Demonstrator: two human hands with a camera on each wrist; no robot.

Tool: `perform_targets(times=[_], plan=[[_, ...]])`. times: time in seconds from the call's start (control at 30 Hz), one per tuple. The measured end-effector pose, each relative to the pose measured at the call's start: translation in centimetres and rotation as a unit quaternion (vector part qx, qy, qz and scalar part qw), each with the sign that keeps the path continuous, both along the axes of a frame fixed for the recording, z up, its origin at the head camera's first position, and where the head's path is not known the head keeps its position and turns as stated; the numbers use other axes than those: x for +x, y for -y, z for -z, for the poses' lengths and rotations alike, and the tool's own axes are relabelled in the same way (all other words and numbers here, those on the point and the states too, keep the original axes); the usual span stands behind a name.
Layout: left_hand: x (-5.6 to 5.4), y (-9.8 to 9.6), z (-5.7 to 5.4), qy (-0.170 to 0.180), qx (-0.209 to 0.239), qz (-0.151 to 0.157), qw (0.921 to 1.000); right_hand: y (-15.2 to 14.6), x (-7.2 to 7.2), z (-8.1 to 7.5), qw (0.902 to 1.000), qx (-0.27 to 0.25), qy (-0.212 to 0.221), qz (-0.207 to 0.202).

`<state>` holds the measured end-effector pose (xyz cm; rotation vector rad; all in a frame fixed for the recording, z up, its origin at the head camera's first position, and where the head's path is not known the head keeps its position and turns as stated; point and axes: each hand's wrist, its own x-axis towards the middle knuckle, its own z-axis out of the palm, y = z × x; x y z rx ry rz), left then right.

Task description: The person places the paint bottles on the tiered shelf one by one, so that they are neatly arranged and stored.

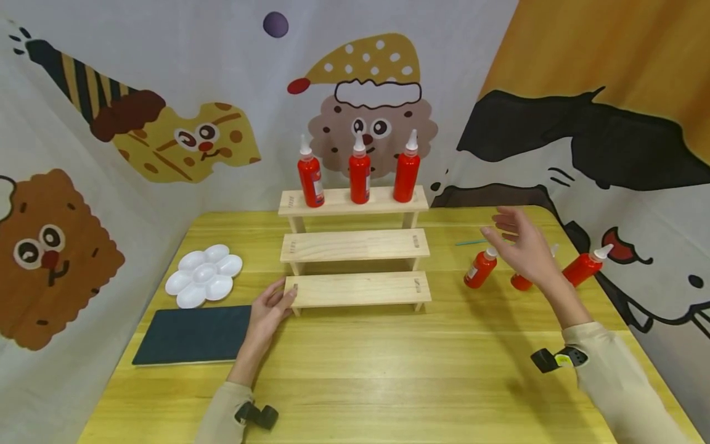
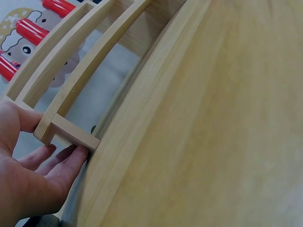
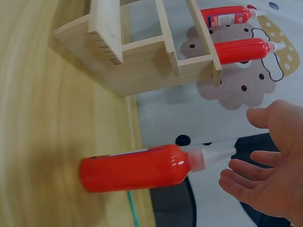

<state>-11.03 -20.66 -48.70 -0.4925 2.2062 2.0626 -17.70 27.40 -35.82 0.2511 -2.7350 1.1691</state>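
A three-tier wooden stand point(image 1: 355, 290) sits mid-table, and three red squeeze bottles point(image 1: 359, 179) with white nozzles stand on its top tier. My left hand point(image 1: 269, 311) holds the left end of the lowest tier. In the left wrist view the thumb is at the board's end, with the fingers by the short leg point(image 2: 75, 133). My right hand point(image 1: 524, 243) is raised, fingers apart and holding nothing, over three more red bottles on the right. The nearest squeeze bottle point(image 3: 137, 169) stands upright on the table, its nozzle close to my right fingertips; another bottle point(image 1: 521, 282) is partly hidden behind the hand.
On the left lie a white flower-shaped paint palette point(image 1: 205, 274) and a dark rectangular board point(image 1: 194, 336). A thin teal stick point(image 1: 470, 242) lies behind the right-hand bottles. Another red bottle point(image 1: 582, 268) stands by the table's right edge. A cartoon-printed curtain point(image 1: 233, 37) hangs behind the table.
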Motion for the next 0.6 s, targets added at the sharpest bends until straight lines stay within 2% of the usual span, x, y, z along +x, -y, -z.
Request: perform_targets(times=[0.2, 0.6], plan=[[0.0, 0.1, 0.1, 0.000, 0.001, 0.001, 1.0000, -0.9, 1.2, 1.9, 0.9999, -0.006, -0.009, -0.003], [0.0, -0.1, -0.1, 0.003, -0.003, 0.001, 1.0000, -0.9, 2.6, 4.6, 0.9987, -0.021, 0.042, 0.017]])
